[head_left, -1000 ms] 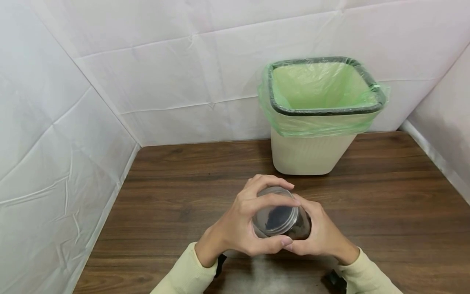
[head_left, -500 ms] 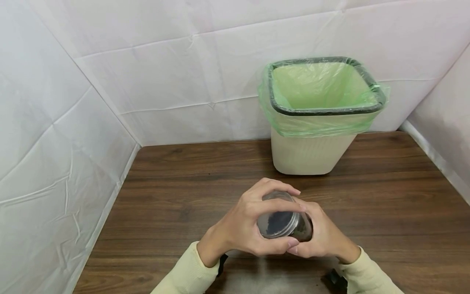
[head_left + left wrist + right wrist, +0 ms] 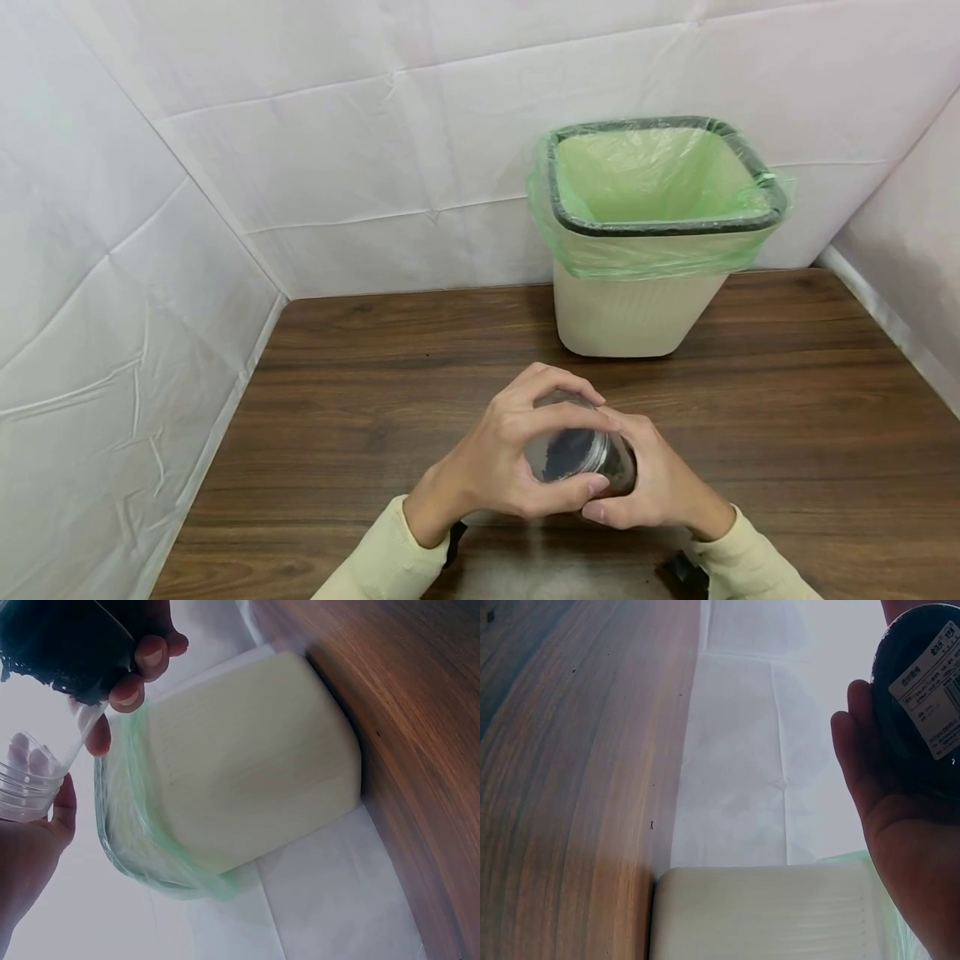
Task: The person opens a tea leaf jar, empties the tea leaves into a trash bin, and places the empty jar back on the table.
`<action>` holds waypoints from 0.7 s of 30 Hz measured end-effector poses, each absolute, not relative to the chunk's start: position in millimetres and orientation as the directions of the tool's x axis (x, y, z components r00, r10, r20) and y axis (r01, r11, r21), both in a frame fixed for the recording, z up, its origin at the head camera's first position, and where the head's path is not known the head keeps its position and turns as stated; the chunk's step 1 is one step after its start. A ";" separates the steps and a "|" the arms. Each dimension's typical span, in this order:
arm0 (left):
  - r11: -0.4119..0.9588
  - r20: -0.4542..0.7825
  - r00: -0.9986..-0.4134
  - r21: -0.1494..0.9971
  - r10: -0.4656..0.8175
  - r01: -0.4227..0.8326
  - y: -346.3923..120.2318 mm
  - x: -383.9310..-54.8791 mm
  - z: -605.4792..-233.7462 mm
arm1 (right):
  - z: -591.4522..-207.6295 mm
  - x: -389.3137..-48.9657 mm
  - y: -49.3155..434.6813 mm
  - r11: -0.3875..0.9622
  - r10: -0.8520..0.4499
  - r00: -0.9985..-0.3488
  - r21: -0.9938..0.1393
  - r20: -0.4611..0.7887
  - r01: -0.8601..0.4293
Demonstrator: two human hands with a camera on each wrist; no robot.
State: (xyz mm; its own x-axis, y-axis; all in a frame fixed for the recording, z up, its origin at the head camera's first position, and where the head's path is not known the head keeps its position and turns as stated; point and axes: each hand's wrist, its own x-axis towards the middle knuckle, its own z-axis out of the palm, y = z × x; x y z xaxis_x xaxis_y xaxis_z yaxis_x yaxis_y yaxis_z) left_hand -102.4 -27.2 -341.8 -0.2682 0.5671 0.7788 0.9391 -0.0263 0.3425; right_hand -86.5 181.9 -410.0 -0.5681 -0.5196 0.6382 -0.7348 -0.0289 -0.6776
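Between my two hands lies a clear plastic screw-top jar (image 3: 570,454), tilted with its lid end toward the left hand. Dark, crumbly-looking contents fill part of it. My left hand (image 3: 491,450) grips the lid end, fingers curved over it and thumb beneath. My right hand (image 3: 663,471) holds the body nearer the base. In the left wrist view the jar's ribbed lid end (image 3: 28,787) meets the left hand, while fingertips (image 3: 127,694) of the right hand wrap the dark part. The right wrist view has the jar's base with a printed white label (image 3: 934,694).
Behind the hands stands a cream waste bin (image 3: 637,312) with a dark rim and a green liner (image 3: 637,258) folded over it. Brown wood-grain table (image 3: 360,400) lies beneath. White sheeting (image 3: 337,150) encloses the back and sides.
Both hands and the jar have shifted slightly toward the person and to the right. The left fingers and thumb have changed position a little on the lid end.
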 end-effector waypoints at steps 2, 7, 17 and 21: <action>-0.021 0.784 -0.275 0.344 0.557 0.939 -26.8 -101.7 -342.3 | -410.6 -86.3 181.6 -0.030 -0.515 -0.573 -0.681 0.638 -0.731; 0.010 0.791 -0.312 0.361 0.525 0.932 -25.5 -99.4 -343.3 | -410.4 -84.4 181.0 -0.009 -0.494 -0.590 -0.682 0.639 -0.731; 0.110 0.773 -0.434 0.436 0.462 0.893 -23.1 -95.3 -349.3 | -404.3 -79.1 179.8 0.191 -0.432 -0.663 -0.656 0.611 -0.730; 0.140 0.791 -0.447 0.431 0.418 0.892 -21.3 -95.0 -349.5 | -404.4 -77.8 178.5 0.251 -0.407 -0.666 -0.625 0.625 -0.739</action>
